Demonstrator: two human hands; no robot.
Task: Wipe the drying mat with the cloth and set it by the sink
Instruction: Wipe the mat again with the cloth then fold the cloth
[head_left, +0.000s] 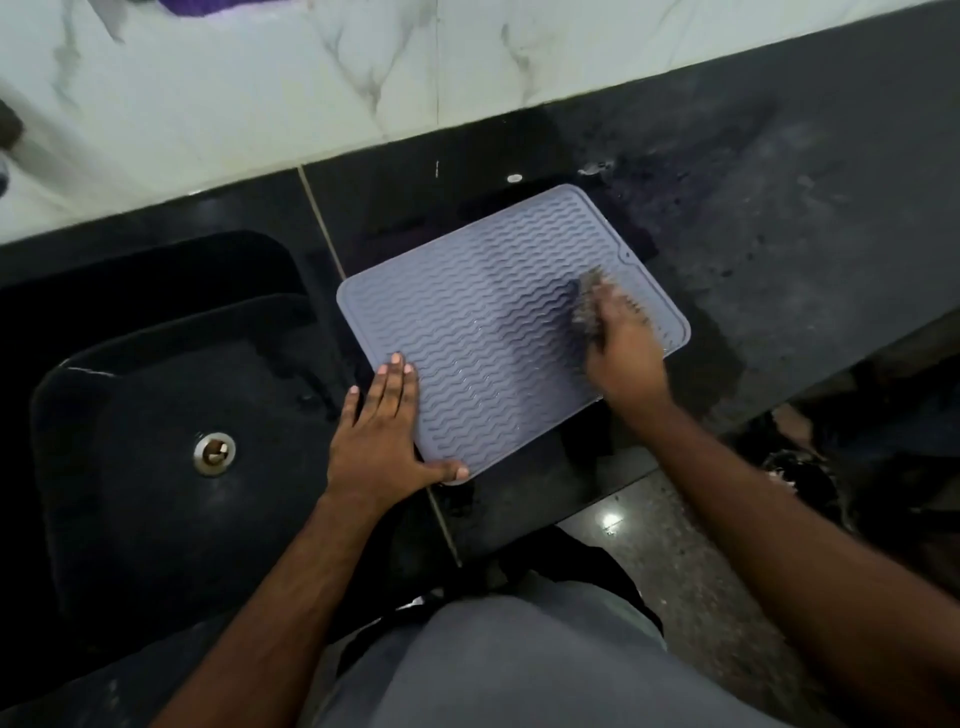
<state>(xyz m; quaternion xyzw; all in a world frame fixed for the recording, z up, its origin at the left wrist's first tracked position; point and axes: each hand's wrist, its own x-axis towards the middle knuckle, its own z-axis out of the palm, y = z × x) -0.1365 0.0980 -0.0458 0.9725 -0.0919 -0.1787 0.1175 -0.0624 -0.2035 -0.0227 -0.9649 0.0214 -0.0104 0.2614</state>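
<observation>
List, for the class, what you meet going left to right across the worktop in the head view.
sink drain → left hand pressing the mat's corner → grey drying mat → right hand gripping the cloth → bare dark countertop.

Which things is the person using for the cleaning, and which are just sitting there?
Used for the job:
- drying mat
- cloth, blurred, gripped by the right hand
- left hand, pressing the mat's corner flat
- sink

Just there:
- drain
- purple thing at the top edge
</observation>
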